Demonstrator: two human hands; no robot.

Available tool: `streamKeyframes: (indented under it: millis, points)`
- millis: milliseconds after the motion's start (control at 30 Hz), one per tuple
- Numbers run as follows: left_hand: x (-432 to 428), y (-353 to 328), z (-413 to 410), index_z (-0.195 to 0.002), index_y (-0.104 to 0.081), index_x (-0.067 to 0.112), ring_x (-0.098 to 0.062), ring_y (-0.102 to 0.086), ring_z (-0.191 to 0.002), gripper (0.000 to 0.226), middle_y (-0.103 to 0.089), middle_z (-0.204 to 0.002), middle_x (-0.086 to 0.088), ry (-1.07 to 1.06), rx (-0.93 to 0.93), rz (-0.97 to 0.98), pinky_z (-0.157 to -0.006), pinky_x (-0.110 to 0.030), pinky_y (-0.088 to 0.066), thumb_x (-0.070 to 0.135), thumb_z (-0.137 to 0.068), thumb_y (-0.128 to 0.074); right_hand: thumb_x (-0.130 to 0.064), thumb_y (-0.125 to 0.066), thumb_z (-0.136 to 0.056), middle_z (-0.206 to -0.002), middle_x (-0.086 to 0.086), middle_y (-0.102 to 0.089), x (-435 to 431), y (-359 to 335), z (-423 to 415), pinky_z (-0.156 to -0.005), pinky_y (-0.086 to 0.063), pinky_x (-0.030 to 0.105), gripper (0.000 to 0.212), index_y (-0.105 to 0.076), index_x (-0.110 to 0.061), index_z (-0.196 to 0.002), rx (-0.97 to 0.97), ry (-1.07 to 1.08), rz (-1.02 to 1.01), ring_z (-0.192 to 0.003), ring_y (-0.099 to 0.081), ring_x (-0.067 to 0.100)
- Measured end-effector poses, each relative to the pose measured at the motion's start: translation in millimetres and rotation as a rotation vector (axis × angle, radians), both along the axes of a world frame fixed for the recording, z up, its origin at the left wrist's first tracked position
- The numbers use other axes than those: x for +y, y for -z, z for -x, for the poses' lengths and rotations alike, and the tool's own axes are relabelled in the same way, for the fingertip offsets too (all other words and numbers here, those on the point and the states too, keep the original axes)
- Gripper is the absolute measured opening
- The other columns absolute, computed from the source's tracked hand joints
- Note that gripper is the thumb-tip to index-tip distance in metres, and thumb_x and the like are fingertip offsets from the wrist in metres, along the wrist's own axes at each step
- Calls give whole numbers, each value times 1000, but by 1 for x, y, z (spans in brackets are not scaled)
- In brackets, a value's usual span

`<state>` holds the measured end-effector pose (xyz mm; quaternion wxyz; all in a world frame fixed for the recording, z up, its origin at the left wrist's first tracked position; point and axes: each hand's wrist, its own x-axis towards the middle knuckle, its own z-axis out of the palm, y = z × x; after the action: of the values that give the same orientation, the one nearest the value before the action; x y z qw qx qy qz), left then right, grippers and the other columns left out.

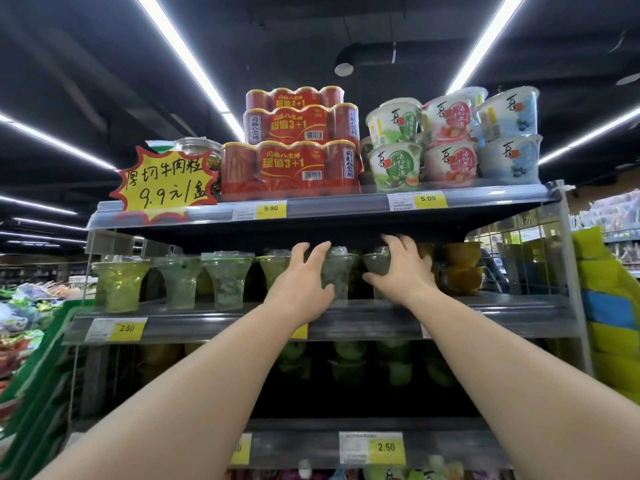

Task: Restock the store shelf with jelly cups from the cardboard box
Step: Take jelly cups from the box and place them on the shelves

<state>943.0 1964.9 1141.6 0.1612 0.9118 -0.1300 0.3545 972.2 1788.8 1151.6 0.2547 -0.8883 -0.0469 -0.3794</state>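
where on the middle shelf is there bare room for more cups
Bare middle shelf lies right of the orange cups, before the wire side panel. The green cups on the left stand rim to rim; the left hand and right hand each grip a clear cup. The top shelf is packed.

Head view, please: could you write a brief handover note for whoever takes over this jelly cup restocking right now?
Left hand: grips a clear flared plastic jelly cup at the grey metal middle shelf.
Right hand: grips a second clear plastic jelly cup beside the first, on the same shelf.
Done: a row of greenish clear cups stands to the left, with orange cups to the right.
Left: settle and release both cups, then fetch more. The cardboard box is out of view, so how many remain cannot be told.
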Motion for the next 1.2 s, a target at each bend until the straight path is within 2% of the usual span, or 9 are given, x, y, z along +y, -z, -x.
streamKeyframes:
  millis: [67,167,233,333,500,733,900,1067,1200]
  points:
    - [7,7,7,-146,-16,34,-22,-54,-80,63,-9,-152,1,-21,-53,-29,-65,-33,-50,34,-93,-50,-48,-63,-82,-154,1,-19,5,8,9,-110,-26,48,72,-29,-28,-143,-81,65,52,-139,-17,36]
    - [17,18,19,-140,-27,29,-25,-52,-92,52,-20,-141,-5,-5,-144,12,-73,-33,-48,35,-93,-49,-46,-61,-84,-142,4,-39,20,26,26,-109,-24,37,57,-46,-21,-133,-278,59,130,-133,-27,28]
    - [25,28,27,-131,-37,23,-24,-51,-99,44,-29,-130,-4,39,-236,76,-75,-29,-43,33,-91,-52,-40,-64,-84,-124,5,-53,32,43,40,-100,-27,30,43,-57,-17,-120,-393,0,143,-120,-40,26]
    - [43,51,43,-103,-50,18,-16,-48,-84,20,-45,-102,3,138,-307,116,-68,-27,-37,32,-90,-54,-28,-67,-84,-98,2,-61,53,79,69,-84,-36,24,21,-63,-15,-100,-432,-136,92,-95,-52,20]
    - [82,129,69,-73,-49,17,-18,-52,-64,23,-51,-61,7,245,-166,111,-59,-34,-44,33,-89,-55,-23,-63,-87,-72,-4,-62,91,165,112,-63,-50,32,8,-61,-16,-82,-193,-273,-46,-67,-57,12]
    - [141,283,75,-72,-54,19,-16,-55,-56,27,-58,-59,3,249,314,159,-52,-33,-46,37,-92,-52,-27,-61,-89,-71,-12,-60,140,313,133,-59,-41,16,9,-61,-22,-81,288,-213,-234,-67,-55,1]
    - [173,412,87,-74,-55,20,-18,-56,-56,26,-59,-61,0,215,646,168,-49,-29,-41,37,-94,-51,-29,-58,-90,-73,-8,-60,162,421,150,-61,-47,25,12,-60,-23,-80,603,-138,-368,-70,-58,11]
    - [192,543,105,-73,-56,17,-19,-58,-63,28,-61,-65,-3,116,881,229,-56,-33,-44,36,-93,-52,-25,-58,-90,-66,-5,-53,178,547,165,-57,-38,17,15,-56,-24,-75,823,-112,-409,-64,-50,7]
    - [205,673,128,-66,-49,21,-15,-49,-59,30,-49,-56,5,-7,1074,272,-59,-32,-37,35,-91,-55,-27,-63,-86,-56,-10,-49,183,683,189,-58,-38,22,23,-53,-31,-65,1021,-57,-479,-57,-46,5]
